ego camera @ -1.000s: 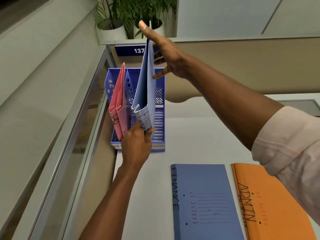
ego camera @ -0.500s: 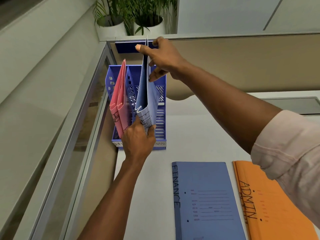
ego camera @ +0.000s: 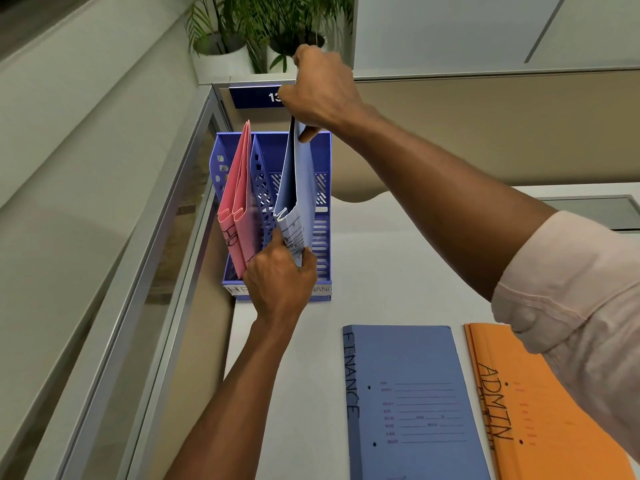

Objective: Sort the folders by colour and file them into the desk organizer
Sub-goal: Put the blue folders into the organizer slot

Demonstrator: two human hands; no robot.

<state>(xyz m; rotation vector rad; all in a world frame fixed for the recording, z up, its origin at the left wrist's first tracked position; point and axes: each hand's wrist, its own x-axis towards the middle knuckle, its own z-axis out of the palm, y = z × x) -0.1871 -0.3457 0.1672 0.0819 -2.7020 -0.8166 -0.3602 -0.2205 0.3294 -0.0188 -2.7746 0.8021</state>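
A blue plastic desk organizer (ego camera: 322, 237) stands at the desk's far left corner. Two pink folders (ego camera: 239, 209) stand upright in its left slot. Blue folders (ego camera: 298, 188) stand in the right slot, labelled FINANCE at the base. My right hand (ego camera: 318, 91) pinches their top edge from above. My left hand (ego camera: 280, 282) grips their lower front corner. Another blue folder (ego camera: 412, 400) marked FINANCE lies flat on the desk, with orange folders (ego camera: 540, 410) marked ADMIN to its right.
A glass and metal partition (ego camera: 166, 271) runs along the desk's left side. A beige divider (ego camera: 485, 133) closes the back, with a blue number sign (ego camera: 256, 97) and potted plants (ego camera: 242, 39) above it. A grey panel (ego camera: 588, 211) sits at the far right of the white desk (ego camera: 398, 265).
My right hand has dropped lower and closed over the top of the blue folders, which have sunk deeper into the right slot. My left hand stays at their lower corner.
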